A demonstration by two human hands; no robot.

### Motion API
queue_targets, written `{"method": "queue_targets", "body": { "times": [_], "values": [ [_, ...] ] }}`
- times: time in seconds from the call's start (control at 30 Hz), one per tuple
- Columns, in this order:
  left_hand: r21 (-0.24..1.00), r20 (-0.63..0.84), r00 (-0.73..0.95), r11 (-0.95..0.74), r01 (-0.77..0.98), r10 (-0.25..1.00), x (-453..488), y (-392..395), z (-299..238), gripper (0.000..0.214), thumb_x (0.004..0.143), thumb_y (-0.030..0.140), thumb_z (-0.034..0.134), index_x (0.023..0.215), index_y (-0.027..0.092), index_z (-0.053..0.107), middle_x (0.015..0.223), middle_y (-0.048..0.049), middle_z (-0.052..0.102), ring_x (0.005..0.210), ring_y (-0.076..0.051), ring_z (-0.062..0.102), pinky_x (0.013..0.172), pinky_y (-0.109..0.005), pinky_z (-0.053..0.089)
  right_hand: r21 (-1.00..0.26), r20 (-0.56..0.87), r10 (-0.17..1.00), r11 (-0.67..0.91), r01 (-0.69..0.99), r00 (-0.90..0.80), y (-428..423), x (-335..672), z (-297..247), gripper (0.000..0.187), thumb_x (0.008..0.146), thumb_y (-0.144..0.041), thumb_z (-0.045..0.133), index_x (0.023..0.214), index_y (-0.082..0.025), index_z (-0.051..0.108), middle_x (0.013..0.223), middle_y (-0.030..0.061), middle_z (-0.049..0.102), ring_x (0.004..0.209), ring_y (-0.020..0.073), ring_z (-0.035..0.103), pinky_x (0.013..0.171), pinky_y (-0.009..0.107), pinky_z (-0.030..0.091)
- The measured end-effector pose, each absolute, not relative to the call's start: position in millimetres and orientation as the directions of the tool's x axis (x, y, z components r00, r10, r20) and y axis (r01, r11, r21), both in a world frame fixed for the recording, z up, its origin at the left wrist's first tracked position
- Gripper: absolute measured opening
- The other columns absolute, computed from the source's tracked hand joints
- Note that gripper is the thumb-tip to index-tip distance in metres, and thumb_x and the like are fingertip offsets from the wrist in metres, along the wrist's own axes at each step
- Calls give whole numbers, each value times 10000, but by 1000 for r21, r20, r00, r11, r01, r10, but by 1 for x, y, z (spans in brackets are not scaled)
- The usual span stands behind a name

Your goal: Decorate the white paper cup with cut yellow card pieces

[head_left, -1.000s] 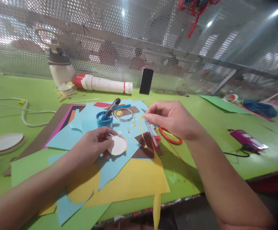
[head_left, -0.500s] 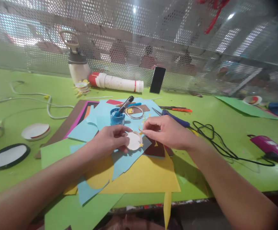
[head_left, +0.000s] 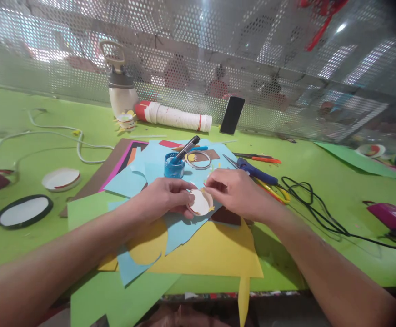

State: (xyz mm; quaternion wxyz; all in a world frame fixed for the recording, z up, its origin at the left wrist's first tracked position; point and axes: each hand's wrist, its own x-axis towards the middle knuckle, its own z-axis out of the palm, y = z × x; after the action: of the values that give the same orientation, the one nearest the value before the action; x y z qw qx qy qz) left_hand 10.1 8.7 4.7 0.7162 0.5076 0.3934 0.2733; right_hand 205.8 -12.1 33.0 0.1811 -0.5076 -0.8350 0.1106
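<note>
Between the thumb and fingers of my left hand [head_left: 167,197] is a small white round paper cup piece [head_left: 202,203], its open face turned up toward me. Small yellow bits stick out at its rim. My right hand [head_left: 233,193] is closed in a pinch at the upper right rim of this piece; whatever its fingertips hold is too small to make out. Both hands are above sheets of blue paper [head_left: 184,229] and yellow paper [head_left: 218,256]. Just behind them stand a blue jar [head_left: 174,165] with a black marker [head_left: 188,147] leaning in it, and a clear ring [head_left: 198,160].
To the right lie a blue glue gun [head_left: 257,170], scissors with yellow handles [head_left: 279,195] and a black cord [head_left: 313,204]. A stack of white paper cups [head_left: 177,119], a jug [head_left: 122,97] and a phone [head_left: 232,115] line the back. Leftward are a white lid [head_left: 61,180] and a black-rimmed oval [head_left: 23,212].
My right fingertips have come in to the rim of the white cup piece, from slightly apart on its right. The whole view has shifted a little, so things appear further right.
</note>
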Motion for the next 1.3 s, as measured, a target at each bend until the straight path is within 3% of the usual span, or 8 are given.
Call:
{"method": "queue_targets", "body": {
  "times": [0.43,0.83,1.3],
  "values": [
    [928,-313,557,372,8,769,10,10,5,364,724,222,722,1007,15,625,800,-144,702,557,-128,616,640,-293,517,-385,123,910,411,826,-396,-9,207,31,118,848,-207,551,756,-172,617,690,-18,598,608,102,485,560,238,345],
    [935,-292,594,356,11,749,8,12,2,272,757,247,697,941,47,674,795,-124,703,579,-122,617,630,-266,527,-321,165,890,456,830,-425,-7,207,23,141,837,-179,545,702,-171,584,661,-26,569,598,98,452,575,244,323],
    [937,-296,594,348,29,748,9,11,3,240,774,236,672,927,50,678,765,-117,686,549,-127,596,603,-305,547,-310,124,898,439,843,-422,-9,204,26,147,829,-166,525,688,-172,565,671,-22,562,600,97,439,574,241,327]
  ]
}}
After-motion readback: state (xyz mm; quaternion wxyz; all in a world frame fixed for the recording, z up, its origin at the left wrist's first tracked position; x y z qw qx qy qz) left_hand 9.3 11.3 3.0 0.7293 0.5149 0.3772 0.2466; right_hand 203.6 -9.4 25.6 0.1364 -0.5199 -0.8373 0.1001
